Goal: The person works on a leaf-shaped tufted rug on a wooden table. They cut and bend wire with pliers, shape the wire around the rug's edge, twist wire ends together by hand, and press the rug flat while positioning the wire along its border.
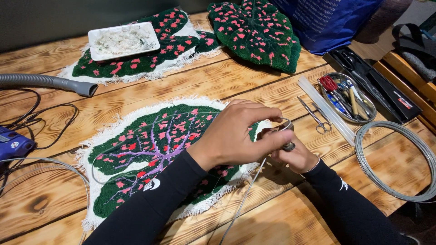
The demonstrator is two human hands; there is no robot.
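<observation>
A tufted green leaf rug [150,145] with pink spots, purple veins and a white fringe lies flat on the wooden table [136,93]. A thin grey wire [247,193] runs around the leaf's outline and off toward me. My left hand [236,134] pinches the wire near the leaf's right tip. My right hand [295,156], partly hidden under the left, grips a small dark-handled tool [289,146] at the wire's bend. Both arms wear black sleeves.
Two more leaf rugs [259,31] lie at the back, one under a white tray [123,41] of fluff. A grey hose [50,83], a blue tool [12,144] with cables, scissors [318,119], glue sticks [327,111], an oval tool dish [347,97] and a wire coil [399,159] surround me.
</observation>
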